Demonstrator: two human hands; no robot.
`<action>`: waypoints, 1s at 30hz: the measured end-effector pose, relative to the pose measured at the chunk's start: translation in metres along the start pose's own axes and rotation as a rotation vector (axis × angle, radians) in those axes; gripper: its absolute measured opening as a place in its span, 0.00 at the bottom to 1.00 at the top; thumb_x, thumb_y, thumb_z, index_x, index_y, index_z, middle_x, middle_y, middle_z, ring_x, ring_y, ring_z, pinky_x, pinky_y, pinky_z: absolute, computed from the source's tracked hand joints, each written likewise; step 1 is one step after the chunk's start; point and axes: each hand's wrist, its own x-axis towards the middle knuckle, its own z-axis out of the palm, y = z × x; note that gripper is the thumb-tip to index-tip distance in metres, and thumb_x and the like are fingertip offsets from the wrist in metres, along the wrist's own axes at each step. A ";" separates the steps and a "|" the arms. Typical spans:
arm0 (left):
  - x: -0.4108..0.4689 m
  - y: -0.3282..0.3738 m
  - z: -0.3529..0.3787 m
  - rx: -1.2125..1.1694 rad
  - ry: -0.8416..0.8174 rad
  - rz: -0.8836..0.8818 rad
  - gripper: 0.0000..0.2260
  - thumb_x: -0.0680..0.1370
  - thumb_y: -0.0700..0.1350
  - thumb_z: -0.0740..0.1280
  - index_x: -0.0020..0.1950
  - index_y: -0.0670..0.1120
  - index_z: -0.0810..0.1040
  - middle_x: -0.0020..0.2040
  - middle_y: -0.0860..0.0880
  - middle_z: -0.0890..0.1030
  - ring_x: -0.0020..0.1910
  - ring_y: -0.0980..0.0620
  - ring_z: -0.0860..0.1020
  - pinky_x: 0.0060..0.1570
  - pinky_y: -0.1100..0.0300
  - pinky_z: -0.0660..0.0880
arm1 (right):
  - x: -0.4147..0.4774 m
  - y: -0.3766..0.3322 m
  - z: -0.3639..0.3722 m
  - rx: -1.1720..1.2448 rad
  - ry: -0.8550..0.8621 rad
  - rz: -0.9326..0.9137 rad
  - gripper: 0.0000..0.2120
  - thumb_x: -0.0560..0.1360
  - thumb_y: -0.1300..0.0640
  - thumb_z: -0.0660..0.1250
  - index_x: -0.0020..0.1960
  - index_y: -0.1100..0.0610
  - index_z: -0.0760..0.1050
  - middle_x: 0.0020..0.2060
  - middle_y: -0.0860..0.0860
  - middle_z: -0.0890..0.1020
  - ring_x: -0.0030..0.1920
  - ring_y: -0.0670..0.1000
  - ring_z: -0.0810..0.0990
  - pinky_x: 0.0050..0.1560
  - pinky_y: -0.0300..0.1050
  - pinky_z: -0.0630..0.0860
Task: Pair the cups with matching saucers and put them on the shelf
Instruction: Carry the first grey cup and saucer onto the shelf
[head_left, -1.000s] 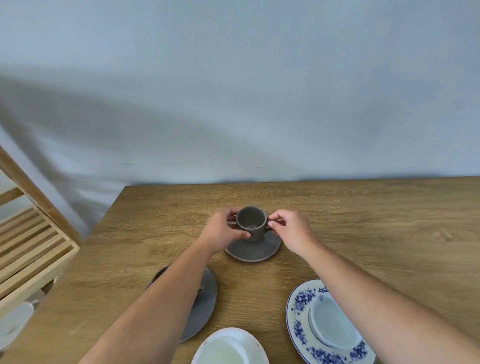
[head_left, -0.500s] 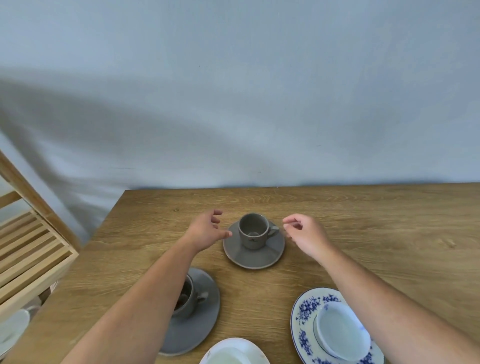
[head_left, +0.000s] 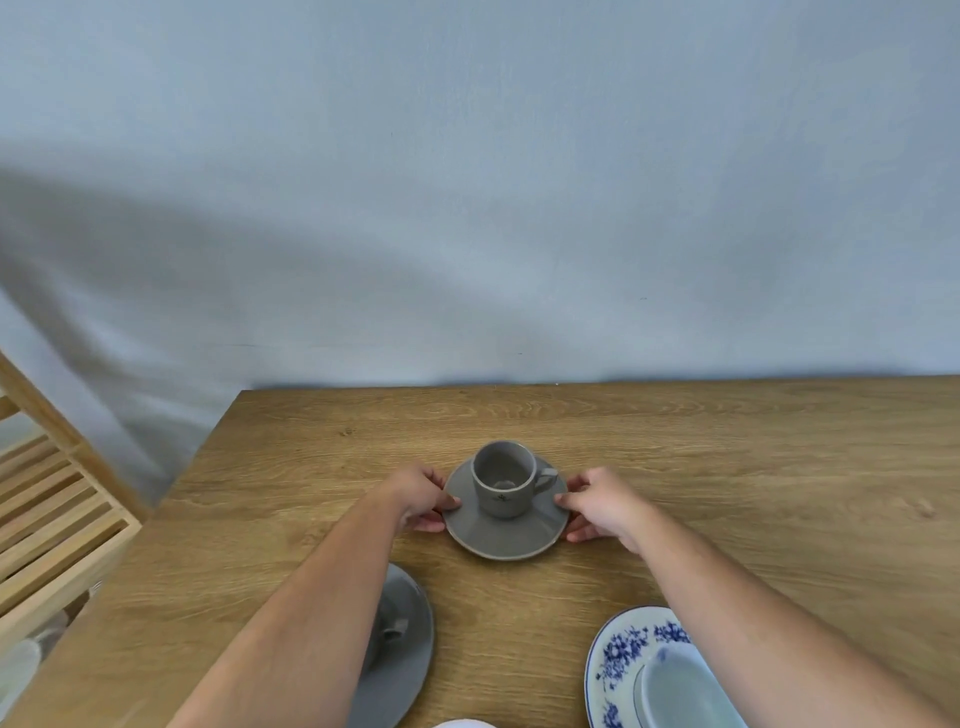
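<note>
A grey cup (head_left: 503, 478) stands upright on a grey saucer (head_left: 506, 535) in the middle of the wooden table (head_left: 727, 467), handle to the right. My left hand (head_left: 421, 496) pinches the saucer's left rim and my right hand (head_left: 597, 501) pinches its right rim. The saucer rests on the table. Nearer me, a second grey saucer (head_left: 410, 649) carries a grey cup mostly hidden under my left forearm. At the bottom right, a pale cup (head_left: 680, 691) sits on a white saucer with blue flowers (head_left: 618, 660).
A slatted wooden shelf (head_left: 57, 519) stands off the table's left edge. A white dish rim (head_left: 462, 723) peeks in at the bottom edge. A plain grey-blue wall rises behind the table.
My hands let go of the grey cup, opened beside it, then came down and closed on the two sides of its saucer. The view tilted slightly upward.
</note>
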 end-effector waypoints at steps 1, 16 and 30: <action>0.000 -0.001 0.001 -0.004 0.005 -0.002 0.05 0.76 0.36 0.68 0.45 0.44 0.74 0.44 0.44 0.81 0.37 0.52 0.80 0.27 0.64 0.79 | 0.000 0.001 0.001 0.007 -0.001 -0.003 0.10 0.76 0.63 0.65 0.57 0.60 0.72 0.42 0.57 0.82 0.29 0.50 0.81 0.31 0.40 0.81; -0.069 -0.007 -0.040 -0.346 0.175 0.143 0.04 0.76 0.36 0.68 0.49 0.42 0.76 0.42 0.43 0.83 0.33 0.52 0.82 0.28 0.64 0.80 | -0.040 -0.059 0.013 -0.021 0.001 -0.309 0.06 0.76 0.64 0.64 0.52 0.60 0.72 0.34 0.56 0.80 0.25 0.50 0.79 0.23 0.38 0.77; -0.241 -0.143 -0.188 -0.545 0.585 0.156 0.05 0.75 0.33 0.68 0.48 0.40 0.74 0.34 0.44 0.79 0.21 0.57 0.78 0.23 0.66 0.77 | -0.139 -0.133 0.219 -0.127 -0.341 -0.515 0.04 0.76 0.64 0.65 0.51 0.61 0.74 0.32 0.56 0.80 0.24 0.49 0.79 0.26 0.40 0.80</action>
